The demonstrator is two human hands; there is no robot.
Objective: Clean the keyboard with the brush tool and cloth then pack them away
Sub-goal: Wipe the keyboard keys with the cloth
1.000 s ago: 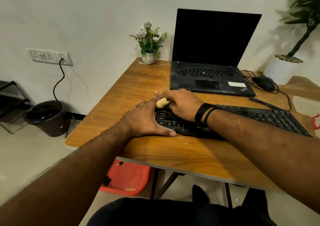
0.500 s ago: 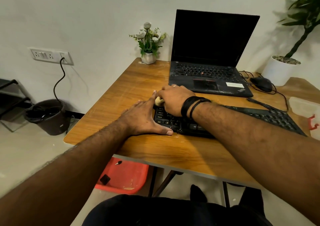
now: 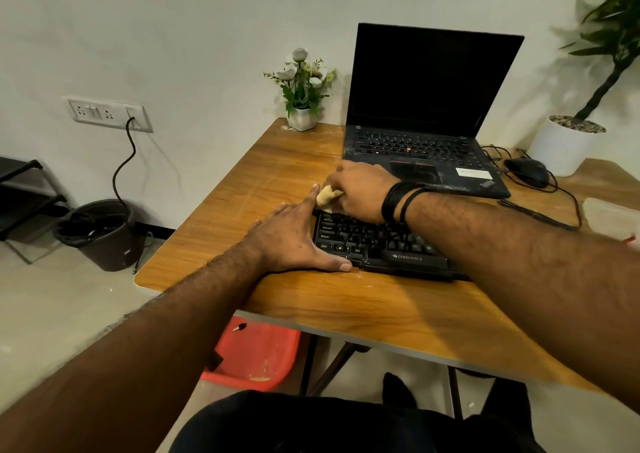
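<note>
Right hand [image 3: 360, 192] is curled round a pale, beige thing [image 3: 329, 195] — cloth or brush handle, I cannot tell which — and presses it down at the far left corner of the black keyboard [image 3: 381, 244]. Left hand [image 3: 294, 241] lies flat with fingers straight and spread on the worktop [image 3: 242, 189], thumb along the keyboard's near edge and fingertips at its left end, bracing it and gripping nothing.

The keyboard sits near the middle of the worktop, its right part hidden under the right forearm. Just beyond it stands an open laptop [image 3: 426, 116] with a dusty deck; a mouse [image 3: 528, 172] with its cable lies to the right, and a small flower pot [image 3: 303, 120] stands at the far edge. A clear container [image 3: 609, 213] shows at the right edge — possibly where the tools go, though that is a guess.

By my reading the cleaning step is under way, worked at the left end. The next move calls for carrying the strokes rightward along the key rows, with the left hand steadying the board so it does not skid. Packing away is not yet begun.
</note>
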